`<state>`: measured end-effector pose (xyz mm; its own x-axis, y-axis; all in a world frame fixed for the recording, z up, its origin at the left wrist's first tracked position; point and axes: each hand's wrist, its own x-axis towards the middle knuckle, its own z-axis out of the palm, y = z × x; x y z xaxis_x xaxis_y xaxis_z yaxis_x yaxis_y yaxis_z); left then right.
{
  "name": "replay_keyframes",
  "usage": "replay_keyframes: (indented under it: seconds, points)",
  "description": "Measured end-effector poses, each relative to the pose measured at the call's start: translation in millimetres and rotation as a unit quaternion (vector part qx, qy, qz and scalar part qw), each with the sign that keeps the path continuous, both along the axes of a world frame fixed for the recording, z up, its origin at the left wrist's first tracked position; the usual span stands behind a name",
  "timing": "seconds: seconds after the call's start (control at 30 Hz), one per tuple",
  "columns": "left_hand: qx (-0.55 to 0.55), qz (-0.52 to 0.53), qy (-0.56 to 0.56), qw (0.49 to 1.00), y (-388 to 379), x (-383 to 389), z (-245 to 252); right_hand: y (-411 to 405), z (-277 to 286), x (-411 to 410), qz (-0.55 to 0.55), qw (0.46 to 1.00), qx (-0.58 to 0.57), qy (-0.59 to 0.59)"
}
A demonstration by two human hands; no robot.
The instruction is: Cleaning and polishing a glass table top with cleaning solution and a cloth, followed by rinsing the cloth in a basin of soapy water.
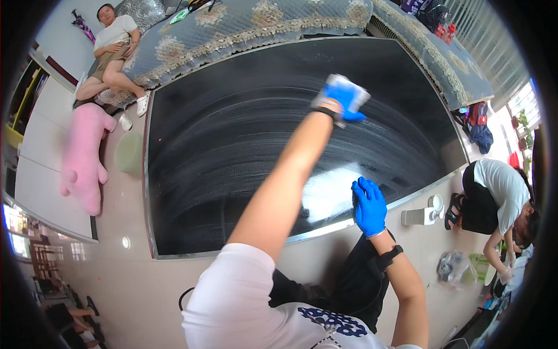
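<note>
A large black glossy tabletop (196, 131) with a silver edge lies before me, marked by curved whitish wiping streaks. My left hand (342, 98), in a blue glove, reaches over its far half and presses a white cloth (359, 94) to the surface. Hand and cloth are slightly blurred. At the near edge, to the right, my right hand (370, 209) rests on the tabletop beside a bright light reflection. It also wears a blue glove; its fingers point away from me, and no held object shows.
A quilted sofa (261, 22) borders the far side, with a seated person (115, 48). Left are a pink plush toy (85, 157) and a pale green stool (129, 152). Right, a white bottle (418, 217) stands near a crouching person (488, 196) and a plastic bag (455, 267).
</note>
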<state>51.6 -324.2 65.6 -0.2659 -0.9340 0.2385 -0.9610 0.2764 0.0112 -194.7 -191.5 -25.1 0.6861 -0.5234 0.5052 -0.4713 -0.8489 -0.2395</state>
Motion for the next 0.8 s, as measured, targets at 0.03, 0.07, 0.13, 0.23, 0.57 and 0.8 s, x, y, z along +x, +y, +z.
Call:
replay_keyframes:
  seconds: [0.03,0.07,0.13,0.23,0.57,0.8]
  points:
    - [0.034,-0.061,-0.006,0.998,1,-35,4,-1,0,-1,0.003,1.0,0.006,0.001]
    - [-0.01,-0.116,-0.027,0.993,13,-58,1,-2,-1,-3,0.002,1.0,0.007,0.001]
    - [-0.127,-0.122,0.007,0.984,14,-44,-34,2,0,5,0.002,1.0,-0.01,0.002]
    - [-0.049,-0.06,0.057,0.995,16,31,-13,3,10,2,0.012,1.0,0.003,0.015]
    - [0.041,0.626,0.011,0.778,320,354,-90,-1,-5,-11,0.002,0.999,-0.012,0.034]
    - [0.128,0.653,0.085,0.742,391,323,-87,-5,-6,1,0.002,1.0,-0.008,0.004]
